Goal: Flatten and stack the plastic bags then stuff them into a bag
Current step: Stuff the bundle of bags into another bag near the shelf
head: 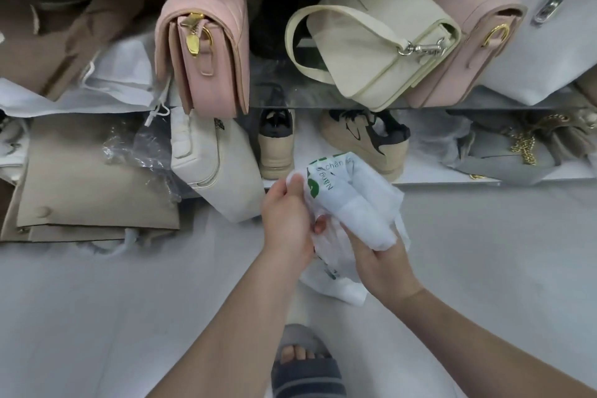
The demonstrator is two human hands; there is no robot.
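Both hands grip the rolled plastic bags, long axis upright.

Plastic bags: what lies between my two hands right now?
Head view: only the white plastic bags themselves, bunched, with left hand gripping their left edge and right hand holding them from below.

Above the mirrored shelf edge: two pink quilted handbags, one cream shoulder bag. Below it: two beige sneakers, one white zipped handbag. Two bare hands.
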